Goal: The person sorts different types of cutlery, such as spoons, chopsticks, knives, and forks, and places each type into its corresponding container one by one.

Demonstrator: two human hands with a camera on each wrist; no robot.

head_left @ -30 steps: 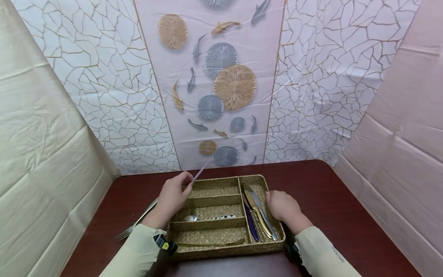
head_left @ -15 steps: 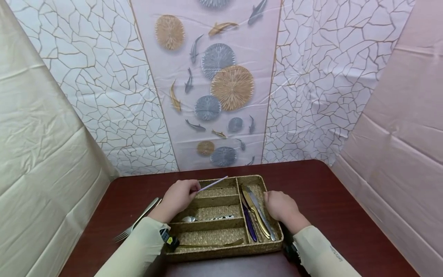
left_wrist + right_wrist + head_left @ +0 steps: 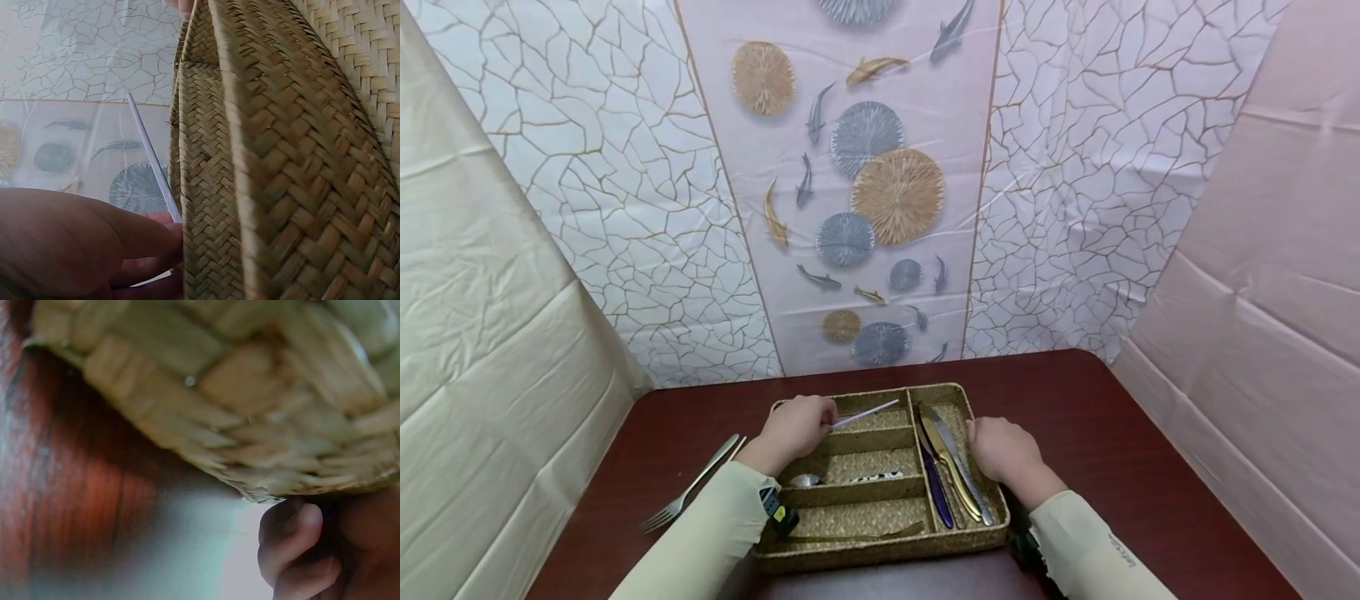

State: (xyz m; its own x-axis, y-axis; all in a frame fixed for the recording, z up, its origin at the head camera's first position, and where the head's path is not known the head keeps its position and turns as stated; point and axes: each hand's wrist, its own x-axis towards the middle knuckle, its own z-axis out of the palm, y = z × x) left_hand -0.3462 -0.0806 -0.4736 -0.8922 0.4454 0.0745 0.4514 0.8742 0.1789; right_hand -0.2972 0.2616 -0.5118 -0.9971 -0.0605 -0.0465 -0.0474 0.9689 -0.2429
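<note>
A woven cutlery tray [image 3: 880, 550] sits on the table in the head view. My left hand [image 3: 797, 427] pinches a thin, tapering lilac stick [image 3: 868, 412] over the back-left compartment; in the left wrist view the lilac stick [image 3: 150, 150] slants up from thumb and fingers beside the woven wall. At the tray's right edge my right hand [image 3: 1006, 450] grips its side, and the right wrist view shows curled fingers [image 3: 294, 531] against the weave. Knives, among them a gold knife [image 3: 957, 467] and a purple-handled knife [image 3: 937, 492], lie in the right compartment.
A spoon [image 3: 806, 480] with a black-and-white patterned handle is in the middle compartment. A gold utensil [image 3: 880, 532] occupies the front one. Left of the tray, a silver fork [image 3: 688, 492] lies on the dark red table [image 3: 1097, 433] beside a thin pale stick. A patterned curtain [image 3: 887, 208] hangs behind.
My left hand has moved right and down, bringing the lilac stick from pointing up above the tray to lying low across the back compartment. The right hand keeps its hold on the tray.
</note>
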